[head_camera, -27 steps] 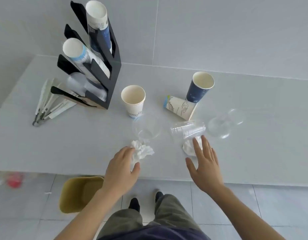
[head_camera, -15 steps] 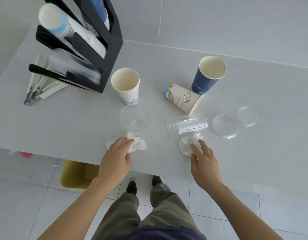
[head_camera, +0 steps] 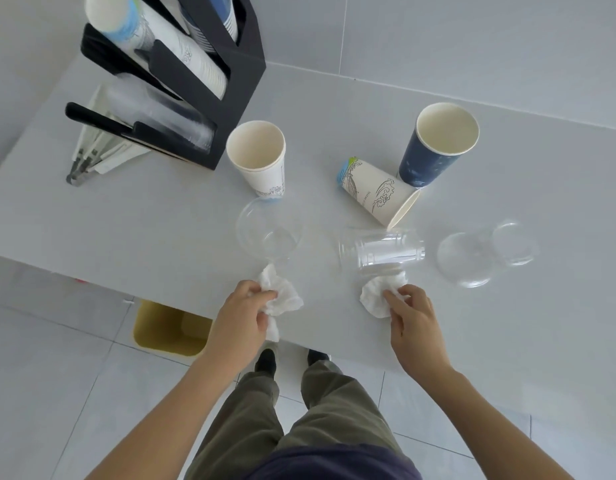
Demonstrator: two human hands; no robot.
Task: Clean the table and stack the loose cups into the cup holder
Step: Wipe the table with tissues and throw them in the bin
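White tissue: left hand (head_camera: 242, 315) is clenched on one crumpled wad (head_camera: 282, 299) at the desk (head_camera: 143, 216) edge, likely bound for the yellow bin (head_camera: 168, 329) below.
Right hand (head_camera: 412, 317): fingertips pinch second wad (head_camera: 377, 296); apparently not lifted.
Loose cups: paper cup (head_camera: 258, 157) upright beside cup holder (head_camera: 237, 81); clear cup (head_camera: 382, 252) lies toppled.

A black cup holder (head_camera: 237, 109) stands far left on the white worktop (head_camera: 126, 216), cup stacks slanting in its slots. Loose: an upright white paper cup (head_camera: 259, 161), an upright navy cup (head_camera: 434, 147), a printed paper cup (head_camera: 375, 192) on its side, an upright clear cup (head_camera: 270, 235), a clear cup (head_camera: 382, 251) lying down, another clear cup (head_camera: 486, 252) far right. Two crumpled tissues (head_camera: 282, 299) (head_camera: 379, 296) lie near the front edge.
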